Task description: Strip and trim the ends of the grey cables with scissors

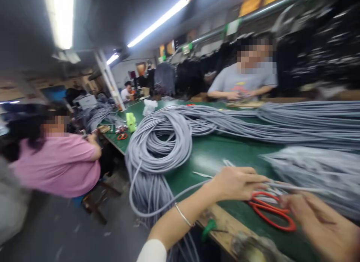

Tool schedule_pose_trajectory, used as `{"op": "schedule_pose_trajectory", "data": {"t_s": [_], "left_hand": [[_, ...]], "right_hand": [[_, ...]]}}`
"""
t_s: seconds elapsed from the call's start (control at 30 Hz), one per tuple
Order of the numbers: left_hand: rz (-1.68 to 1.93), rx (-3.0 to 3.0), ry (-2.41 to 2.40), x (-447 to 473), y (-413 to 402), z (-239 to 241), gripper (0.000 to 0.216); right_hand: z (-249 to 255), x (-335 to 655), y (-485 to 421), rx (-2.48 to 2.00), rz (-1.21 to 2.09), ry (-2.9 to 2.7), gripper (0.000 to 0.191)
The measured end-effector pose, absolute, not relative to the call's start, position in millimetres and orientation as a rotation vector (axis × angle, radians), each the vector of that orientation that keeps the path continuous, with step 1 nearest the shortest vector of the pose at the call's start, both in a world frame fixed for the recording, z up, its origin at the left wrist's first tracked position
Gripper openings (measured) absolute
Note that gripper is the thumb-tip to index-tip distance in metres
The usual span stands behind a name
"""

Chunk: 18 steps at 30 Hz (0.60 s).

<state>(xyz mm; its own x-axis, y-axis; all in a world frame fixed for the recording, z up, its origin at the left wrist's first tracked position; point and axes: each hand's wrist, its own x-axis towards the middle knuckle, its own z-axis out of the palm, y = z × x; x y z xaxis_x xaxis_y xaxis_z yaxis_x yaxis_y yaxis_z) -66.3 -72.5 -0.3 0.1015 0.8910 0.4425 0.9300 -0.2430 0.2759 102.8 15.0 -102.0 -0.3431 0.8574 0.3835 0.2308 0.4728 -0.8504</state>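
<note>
A grey cord (295, 187) stretches between my two hands above the green table. My left hand (234, 183), a thin bracelet at its wrist, has its fingers closed on the cord. My right hand (323, 220) is somewhat blurred; its fingers are pinched together at the cord, and the exact grip is partly hidden. Scissors with red-orange handles (272, 213) lie on the table just below and between the hands, their blades mostly covered. Behind my left wrist, a loose cord end (201, 175) points left.
A thick coil of grey cord (168, 160) hangs over the table edge, and long bundles (281, 125) run to the right. A clear plastic bag (317, 172) lies at right. A co-worker in pink (62, 164) sits left, another in grey (244, 82) across the green table (216, 153).
</note>
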Motion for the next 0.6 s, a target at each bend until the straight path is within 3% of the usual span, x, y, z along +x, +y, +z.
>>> {"op": "schedule_pose_trajectory", "data": {"t_s": [0.1,0.2,0.43,0.6], "left_hand": [[-0.749,-2.492,-1.765,-57,-46,15,0.016],[-0.842,-2.504,-1.765,-44,-31,14,0.017],[-1.438,-2.263,-1.865,-18,-30,-21,0.025],[-1.52,-2.265,-1.806,-18,-25,-23,0.025]], "right_hand": [[-47,93,5,-0.949,1.26,-1.382,0.037],[-17,87,3,-0.926,1.365,-1.019,0.045],[-21,98,19,-0.892,1.268,-1.09,0.034],[-20,101,22,-0.824,1.329,-1.172,0.029]]}}
